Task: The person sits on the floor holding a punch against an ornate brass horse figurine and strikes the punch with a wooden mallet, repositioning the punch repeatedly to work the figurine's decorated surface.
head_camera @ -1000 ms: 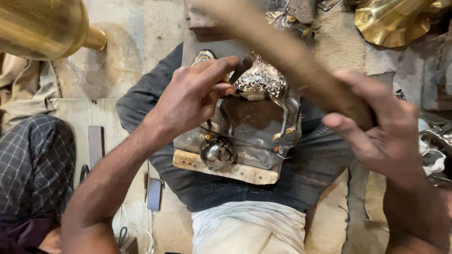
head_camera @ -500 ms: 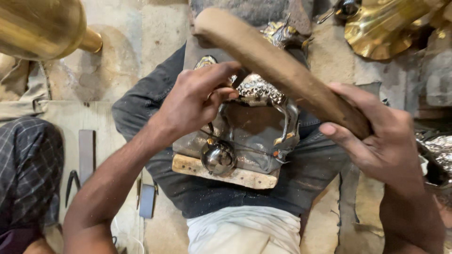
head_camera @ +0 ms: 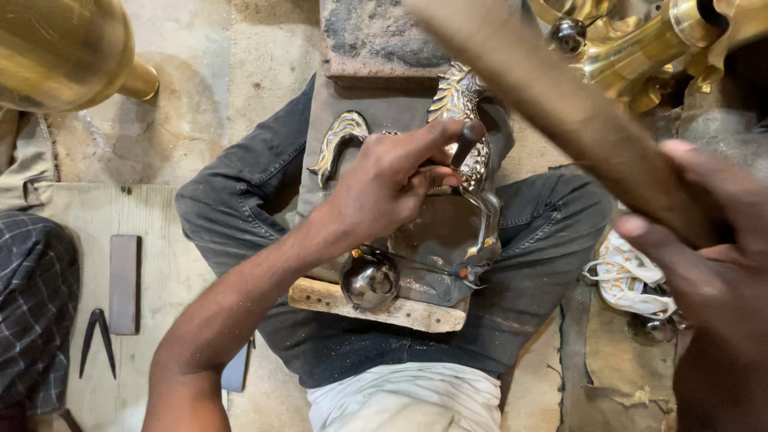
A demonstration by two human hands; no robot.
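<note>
My left hand (head_camera: pixel 388 186) grips a short dark metal punch (head_camera: pixel 466 142) and holds its tip against an embossed silver and gold metal piece (head_camera: pixel 460 120). That piece lies on a grey block in my lap, over a wooden board (head_camera: pixel 376 306). A shiny metal ball (head_camera: pixel 370 278) rests at the board's near edge. My right hand (head_camera: pixel 704 248) is raised at the right, closed on a long wooden mallet (head_camera: pixel 552 104) that slants up to the left above the work, blurred.
A large brass vessel (head_camera: pixel 56 48) fills the top left and brass parts (head_camera: pixel 640 40) the top right. A flat dark bar (head_camera: pixel 124 284) and a pair of dividers (head_camera: pixel 98 340) lie on the mat at left. Another person's checked trouser leg (head_camera: pixel 32 312) is at far left. White cloth (head_camera: pixel 632 276) lies right.
The view has closed in on the work. My right hand has lifted the mallet higher and to the right. My left hand keeps the punch on the metal piece.
</note>
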